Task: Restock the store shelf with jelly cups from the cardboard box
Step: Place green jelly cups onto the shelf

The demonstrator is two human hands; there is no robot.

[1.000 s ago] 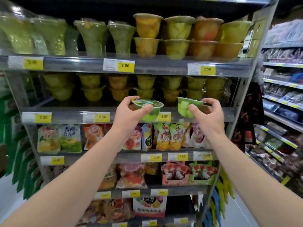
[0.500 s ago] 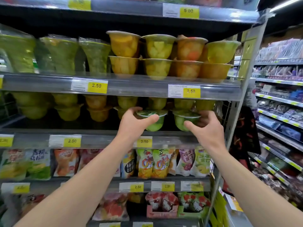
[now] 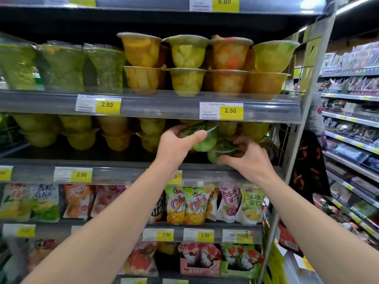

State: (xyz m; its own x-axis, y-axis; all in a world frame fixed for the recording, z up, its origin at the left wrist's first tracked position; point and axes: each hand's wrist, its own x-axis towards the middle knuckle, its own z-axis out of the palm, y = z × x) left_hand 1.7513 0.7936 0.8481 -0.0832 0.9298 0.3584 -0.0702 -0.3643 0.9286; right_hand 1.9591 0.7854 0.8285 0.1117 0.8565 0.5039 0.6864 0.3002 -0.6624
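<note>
Our grip is closed on 2 green jelly cups, one in each hand. The left hand [image 3: 180, 143] wraps its thumb and fingers round the upper cup [image 3: 202, 138], which is tilted. The right hand [image 3: 247, 158] curls over the lower cup [image 3: 220, 151], just above the shelf [image 3: 114, 171]. Half a second ago both cups were side by side and level at the shelf front; now they have gone deeper, beside the yellow cups [image 3: 151, 133] already stocked, and the left one sits above the right. We judge we are stacking them, so release is near. The cardboard box is not in view.
</note>
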